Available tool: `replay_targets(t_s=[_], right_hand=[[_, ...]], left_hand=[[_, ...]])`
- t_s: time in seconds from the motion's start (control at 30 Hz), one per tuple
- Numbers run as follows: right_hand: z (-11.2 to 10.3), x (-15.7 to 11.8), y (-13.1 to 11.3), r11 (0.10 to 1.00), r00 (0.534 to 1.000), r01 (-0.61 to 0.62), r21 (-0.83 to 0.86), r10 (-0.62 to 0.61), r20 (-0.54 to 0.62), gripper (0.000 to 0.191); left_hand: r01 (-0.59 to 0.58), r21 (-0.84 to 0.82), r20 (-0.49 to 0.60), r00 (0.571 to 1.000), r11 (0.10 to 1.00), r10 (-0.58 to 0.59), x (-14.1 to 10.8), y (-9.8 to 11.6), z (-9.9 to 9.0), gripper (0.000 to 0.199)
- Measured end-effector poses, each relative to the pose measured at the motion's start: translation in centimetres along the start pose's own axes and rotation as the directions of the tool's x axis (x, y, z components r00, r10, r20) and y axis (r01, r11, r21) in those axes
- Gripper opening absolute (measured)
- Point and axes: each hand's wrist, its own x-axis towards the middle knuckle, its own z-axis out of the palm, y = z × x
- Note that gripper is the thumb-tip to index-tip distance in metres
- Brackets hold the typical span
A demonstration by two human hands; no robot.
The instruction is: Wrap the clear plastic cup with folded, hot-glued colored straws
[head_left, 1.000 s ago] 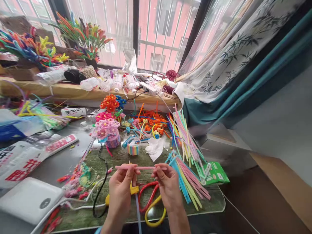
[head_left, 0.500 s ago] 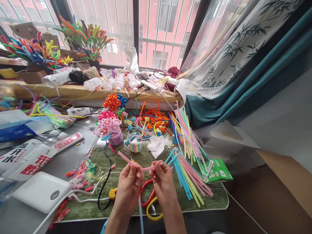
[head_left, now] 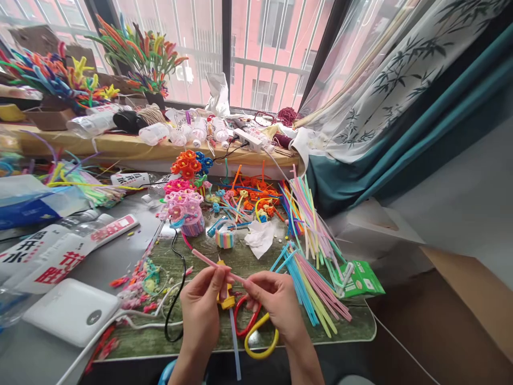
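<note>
A thin pink straw [head_left: 204, 258] stretches between my two hands, its free end pointing up and left. My left hand [head_left: 202, 299] pinches it near the middle, thumb on top. The fingers of my right hand [head_left: 274, 299] are closed on its right end, which they partly hide. Under the hands lies a yellow glue gun [head_left: 227, 300] with a pale glue stick [head_left: 235, 347] coming out toward me. Beside it are scissors [head_left: 262, 354] with red and yellow handles, their blades mostly hidden. Bundled blue, yellow and pink straws [head_left: 316, 294] lie right of my right hand.
Ahead stand a pot of pink flowers [head_left: 184, 211], a small striped basket [head_left: 224, 238] and crumpled tissue [head_left: 259, 239]. A white power bank [head_left: 72, 312] and cables lie left. A green packet [head_left: 363, 279] is at the mat's right edge. Bottles crowd the windowsill [head_left: 140, 152].
My right hand has turned and shifted right, and my left hand has moved slightly left and down. The straw stays between them, and more of the glue gun shows.
</note>
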Motion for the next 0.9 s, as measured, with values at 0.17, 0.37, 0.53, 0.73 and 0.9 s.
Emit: replay_targets(t_s=[0.17,0.37,0.53,0.73,0.9], right_hand=[[-6.5,-3.7,0.5,0.933,0.986,-0.166,-0.318,0.157,-0.053,0.041],[-13.4,-10.3,1.1,0.589,0.898,-0.426,-0.687,0.184,-0.400,0.029],[-6.9,-7.0,1.8,0.907,0.974,0.053,-0.417,-0.140,-0.181,0.027],[1.1,1.1,0.8,0.940,0.967,0.193,0.282,-0.134,-0.216,0.031],[2.2,4.2,-0.4,0.861,0.967,0.177,0.476,-0.061,-0.249,0.027]], left_hand=[[0.018,-0.041,-0.072,0.997,0.999,-0.021,0.4,0.8,-0.1,0.033],[0.050,-0.081,-0.061,0.997,0.995,-0.055,0.6,1.4,0.3,0.037],[0.123,-0.150,-0.018,0.992,0.981,-0.128,0.4,0.8,1.1,0.037],[0.159,-0.156,0.011,0.987,0.975,-0.160,1.0,0.2,2.1,0.040],[0.211,-0.200,0.071,0.977,0.957,-0.201,2.0,0.4,2.6,0.039]])
